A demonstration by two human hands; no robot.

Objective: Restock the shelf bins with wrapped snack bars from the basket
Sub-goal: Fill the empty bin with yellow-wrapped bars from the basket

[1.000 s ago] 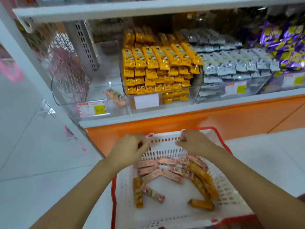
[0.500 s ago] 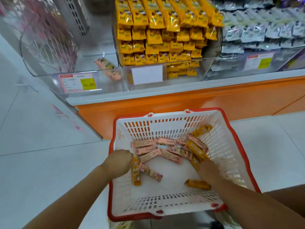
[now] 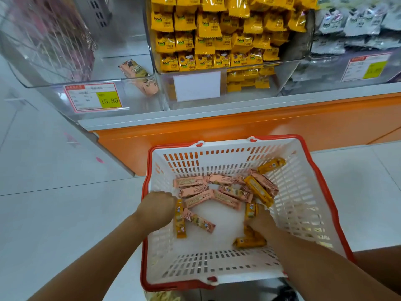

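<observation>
A white basket with a red rim (image 3: 321,183) stands on the floor below the shelf. Several pink bars (image 3: 200,198) and yellow bars (image 3: 258,191) lie loose inside it. My left hand (image 3: 156,210) is curled over the basket's left rim, beside a yellow bar (image 3: 180,222); its fingers are hidden. My right hand (image 3: 261,221) reaches down into the right side and grips an upright yellow bar (image 3: 250,210), with more yellow bars (image 3: 249,242) under it. On the shelf, a clear left bin (image 3: 130,101) holds two pink bars (image 3: 138,76).
The middle bin (image 3: 288,68) is stacked high with yellow packs; the right bin (image 3: 325,66) holds grey packs. A price tag reading 15.80 (image 3: 93,97) fronts the left bin. An orange shelf base (image 3: 238,129) runs behind the basket. Pale floor tiles (image 3: 65,213) lie to the left.
A second ago both hands were at the basket's far rim. They have dropped, the left to the left rim and the right onto the yellow bars. The view has tilted down.
</observation>
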